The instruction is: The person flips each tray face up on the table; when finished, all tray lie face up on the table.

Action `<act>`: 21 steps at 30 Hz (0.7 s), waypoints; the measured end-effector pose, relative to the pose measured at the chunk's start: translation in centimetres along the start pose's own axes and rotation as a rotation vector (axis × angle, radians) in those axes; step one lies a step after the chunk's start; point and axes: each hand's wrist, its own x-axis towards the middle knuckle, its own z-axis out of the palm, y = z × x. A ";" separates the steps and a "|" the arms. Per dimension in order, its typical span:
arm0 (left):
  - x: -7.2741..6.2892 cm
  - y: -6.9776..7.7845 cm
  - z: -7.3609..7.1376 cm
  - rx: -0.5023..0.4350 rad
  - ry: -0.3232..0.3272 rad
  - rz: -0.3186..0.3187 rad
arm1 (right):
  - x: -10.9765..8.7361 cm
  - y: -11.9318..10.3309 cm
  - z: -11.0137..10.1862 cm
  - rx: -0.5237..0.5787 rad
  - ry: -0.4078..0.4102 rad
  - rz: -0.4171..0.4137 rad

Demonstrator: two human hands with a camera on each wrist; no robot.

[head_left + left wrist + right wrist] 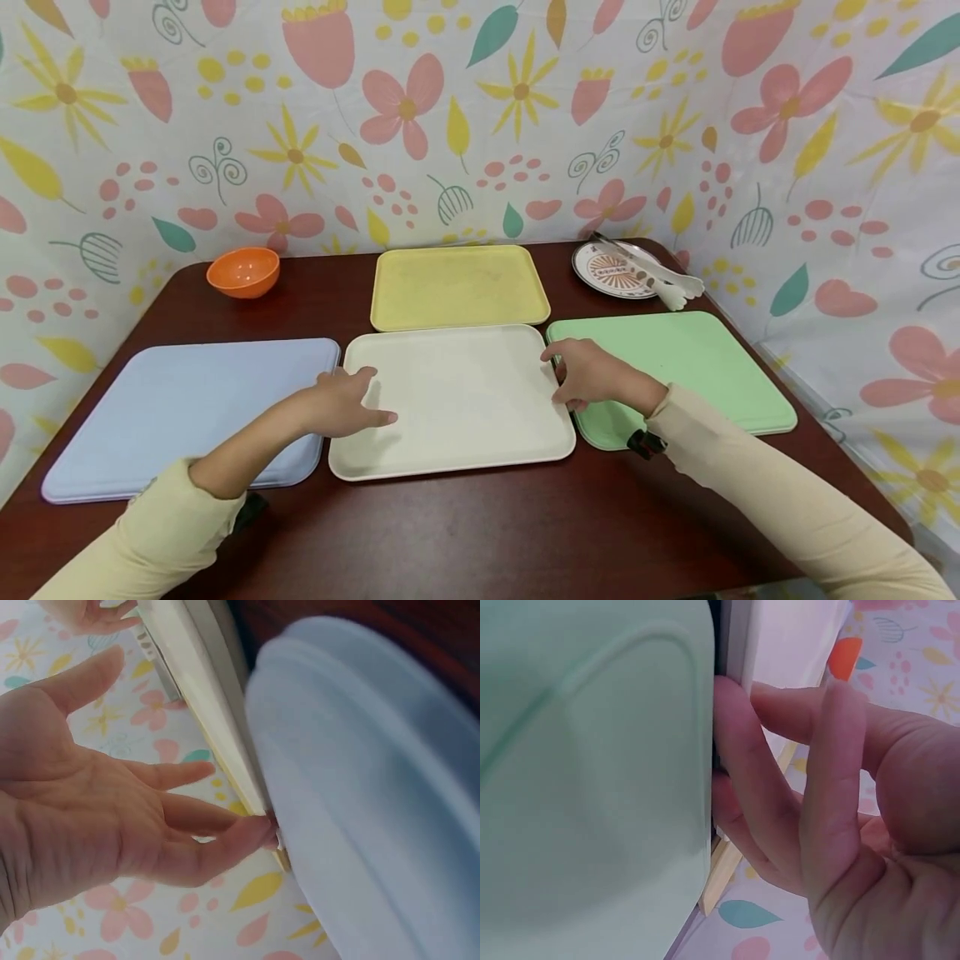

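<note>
At the centre of the worktop (pixel 450 533), a cream tray (pixel 457 400) lies flat between the left grip (pixel 343 404), spread, and the right grip (pixel 596 373), bent at its edge; whether that holds, I cannot tell. Layout looks done, grips not yet clear. Four trays, counting blue tray (pixel 210 408) left, green tray (pixel 675 358) right, yellow tray (pixel 461 287) far; one bowl (pixel 243 272), plate (pixel 607 272), tongs (pixel 658 272).

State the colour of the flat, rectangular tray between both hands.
The tray is cream, seen best in the head view.

1 orange bowl (pixel 243 272) back L; tongs (pixel 667 275) across 1 plate (pixel 609 273) back R
</note>
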 end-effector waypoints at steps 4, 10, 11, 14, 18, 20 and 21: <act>0.2 1.2 0.2 0.026 0.068 -0.027 | -0.3 0.1 -0.2 0.017 0.003 -0.002; 0.2 3.3 0.5 0.025 0.219 0.075 | -1.1 0.3 -0.7 0.032 0.015 -0.024; 0.2 3.7 0.5 0.013 0.236 0.108 | -1.3 0.3 -0.8 0.036 0.020 -0.023; 0.1 4.8 0.6 -0.061 0.265 0.201 | -2.1 0.4 -1.2 0.049 0.036 -0.022; 0.2 6.4 0.8 -0.208 0.277 0.318 | -3.2 0.7 -1.7 0.075 0.054 -0.031; 0.3 7.1 1.1 -0.277 0.288 0.359 | -3.8 0.9 -2.0 0.083 0.064 -0.040; 0.3 7.4 1.2 -0.306 0.299 0.368 | -4.1 1.1 -2.1 0.089 0.071 -0.048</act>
